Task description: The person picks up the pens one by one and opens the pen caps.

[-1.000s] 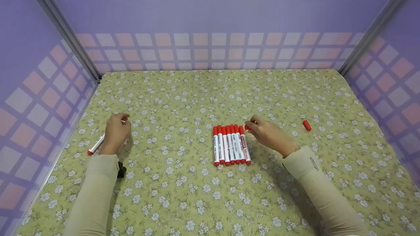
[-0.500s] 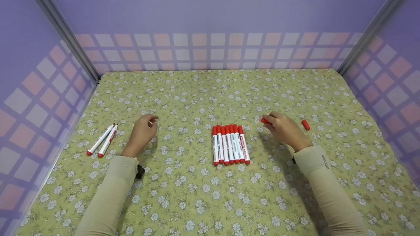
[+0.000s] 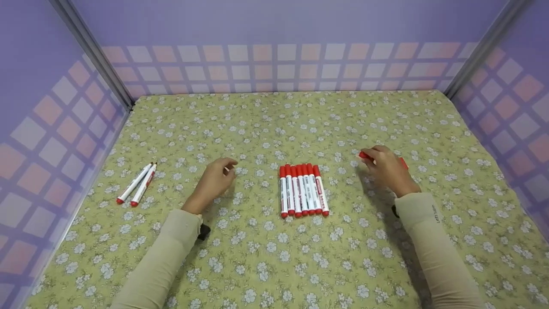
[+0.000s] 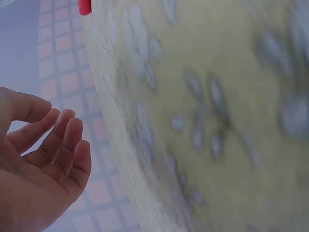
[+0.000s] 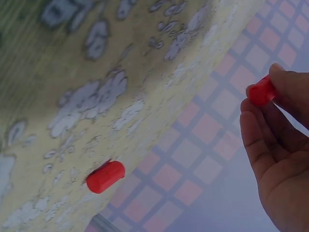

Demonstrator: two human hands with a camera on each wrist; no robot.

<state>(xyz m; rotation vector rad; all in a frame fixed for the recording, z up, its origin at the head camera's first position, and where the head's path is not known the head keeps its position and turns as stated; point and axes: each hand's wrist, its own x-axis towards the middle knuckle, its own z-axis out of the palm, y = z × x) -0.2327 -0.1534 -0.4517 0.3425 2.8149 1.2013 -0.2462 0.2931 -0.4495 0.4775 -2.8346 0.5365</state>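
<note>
My right hand (image 3: 388,171) pinches a red marker cap (image 5: 262,92) between thumb and fingertips, above the cloth. Another red cap (image 5: 105,176) lies on the cloth close by, partly covered by this hand in the head view. Left of the middle, my left hand (image 3: 214,180) hovers with loosely bent fingers and holds nothing. Two white uncapped markers, one on the left (image 3: 134,183) and one on the right (image 3: 144,184), lie almost touching at their dark tips. Between my hands, several capped red-and-white markers (image 3: 303,191) lie side by side in a row, caps pointing away.
A yellow-green flowered cloth (image 3: 261,253) covers the table. Purple checked panels (image 3: 274,68) stand along the back and both sides, with grey metal posts (image 3: 92,56) at the rear corners.
My left hand has let go of an uncapped marker beside the other one and moved right. My right hand has carried the cap rightward, away from the row toward the loose cap.
</note>
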